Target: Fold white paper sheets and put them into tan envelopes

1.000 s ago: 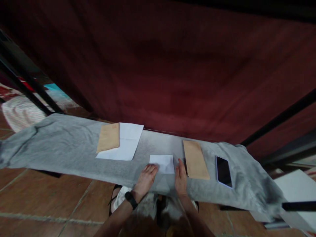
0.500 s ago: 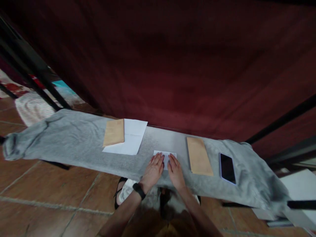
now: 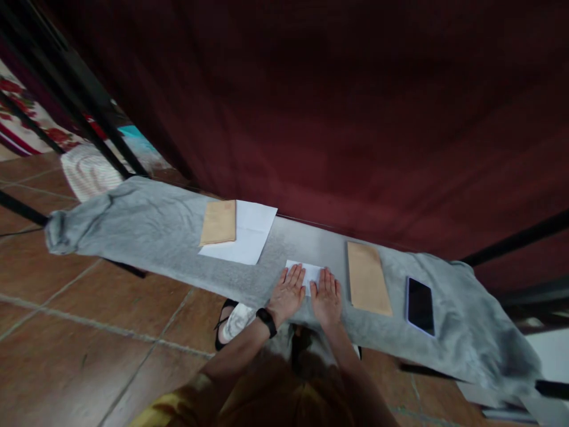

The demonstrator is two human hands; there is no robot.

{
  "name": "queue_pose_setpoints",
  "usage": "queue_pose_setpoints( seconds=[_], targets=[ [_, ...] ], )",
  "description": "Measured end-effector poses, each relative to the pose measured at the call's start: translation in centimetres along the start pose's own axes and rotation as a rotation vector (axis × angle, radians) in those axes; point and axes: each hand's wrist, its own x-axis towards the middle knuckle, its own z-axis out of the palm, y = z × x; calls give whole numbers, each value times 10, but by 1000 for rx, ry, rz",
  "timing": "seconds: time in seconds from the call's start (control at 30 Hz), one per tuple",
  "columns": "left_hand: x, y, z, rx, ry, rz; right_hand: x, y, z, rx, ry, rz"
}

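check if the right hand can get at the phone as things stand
Probably yes: the brown paper between the right hand and the phone lies flat, and nothing covers the phone.

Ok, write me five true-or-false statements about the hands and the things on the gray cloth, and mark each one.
1. The left hand and the right hand both lie at least partly over the small white paper. True.
2. The black wristwatch is on the right wrist. False: it is on the left wrist.
3. The smartphone lies to the right of the long brown paper. True.
4. The large white sheet covers the short brown paper. False: the brown paper lies partly over the sheet.
5. The smartphone's screen is brightly lit. False: it is dark.
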Motion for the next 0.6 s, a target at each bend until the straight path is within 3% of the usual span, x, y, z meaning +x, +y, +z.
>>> queue_pose_setpoints(
  seconds=[0.2,0.37,0.6],
  targets=[
    [0,3,1,8,-10,-14,-3,5,-2,-4,-14,0],
    [0,3,2,27,-17,-5,4,-5,-7,-36,-27,31],
    [1,3,4,116,-50,20,7,-21,-8,-24,-151,-154]
  ],
)
